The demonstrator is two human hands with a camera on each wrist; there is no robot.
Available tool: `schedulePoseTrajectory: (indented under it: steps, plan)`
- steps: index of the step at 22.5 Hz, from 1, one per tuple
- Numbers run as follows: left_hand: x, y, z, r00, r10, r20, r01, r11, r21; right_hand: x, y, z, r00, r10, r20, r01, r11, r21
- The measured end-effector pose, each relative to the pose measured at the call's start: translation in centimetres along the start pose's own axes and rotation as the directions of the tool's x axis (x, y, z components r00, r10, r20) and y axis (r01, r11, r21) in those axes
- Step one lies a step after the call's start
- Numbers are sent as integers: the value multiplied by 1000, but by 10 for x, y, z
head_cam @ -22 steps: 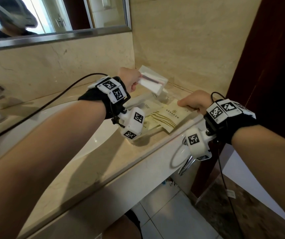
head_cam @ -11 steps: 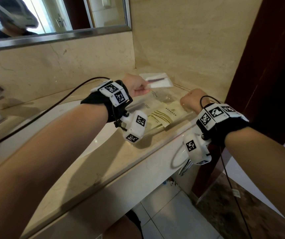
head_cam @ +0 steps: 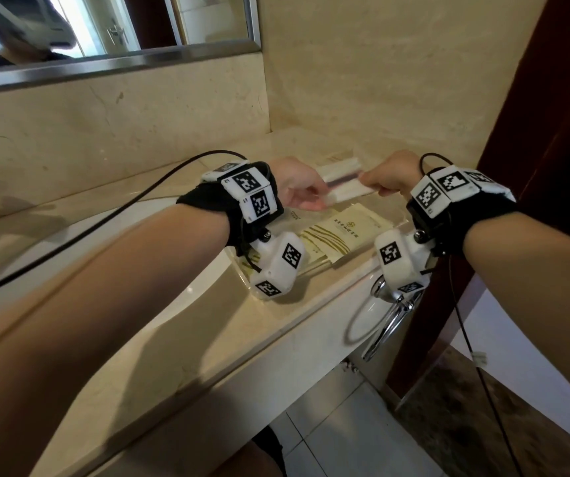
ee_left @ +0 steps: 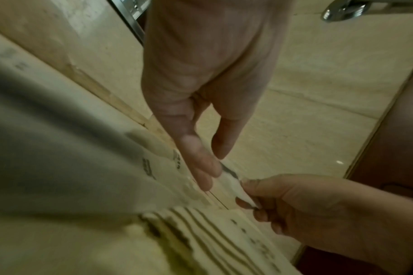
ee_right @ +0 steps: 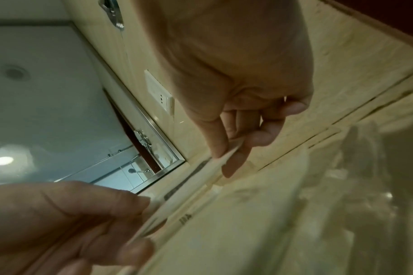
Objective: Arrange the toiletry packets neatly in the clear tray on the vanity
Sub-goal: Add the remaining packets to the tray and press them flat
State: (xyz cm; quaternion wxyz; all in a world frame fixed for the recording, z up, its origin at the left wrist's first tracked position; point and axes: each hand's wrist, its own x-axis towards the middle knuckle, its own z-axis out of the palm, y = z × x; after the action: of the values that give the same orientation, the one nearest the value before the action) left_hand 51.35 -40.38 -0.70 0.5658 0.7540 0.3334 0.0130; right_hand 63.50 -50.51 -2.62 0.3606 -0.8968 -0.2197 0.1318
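Note:
A white packet with a dark red strip (head_cam: 344, 182) hangs above the clear tray (head_cam: 246, 275), held at both ends. My left hand (head_cam: 306, 194) pinches its left end and my right hand (head_cam: 378, 182) pinches its right end. In the right wrist view the packet (ee_right: 195, 178) is seen edge-on between thumb and finger. In the left wrist view only a blurred sliver of the packet (ee_left: 232, 181) shows between the two hands. Beige packets with brown stripes (head_cam: 338, 232) lie flat in the tray below.
The tray sits at the vanity's right end, near the side wall (head_cam: 380, 80) and a dark wooden door frame (head_cam: 535, 132). A white basin (head_cam: 139, 242) lies left of it. A chrome ring holder (head_cam: 380, 315) hangs under the counter edge. A mirror (head_cam: 104, 29) is above.
My right hand has lifted off the packets in the tray and taken hold of the white packet's right end. The left hand has lowered the packet and turned it level over the tray.

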Motion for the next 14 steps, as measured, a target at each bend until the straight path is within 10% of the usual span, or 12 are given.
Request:
schedulePoseTrajectory:
  steps: [14]
  plan:
    - [15, 4, -5, 997, 72, 27, -74, 831, 552, 17, 5, 11, 998, -62, 16, 64, 953, -295]
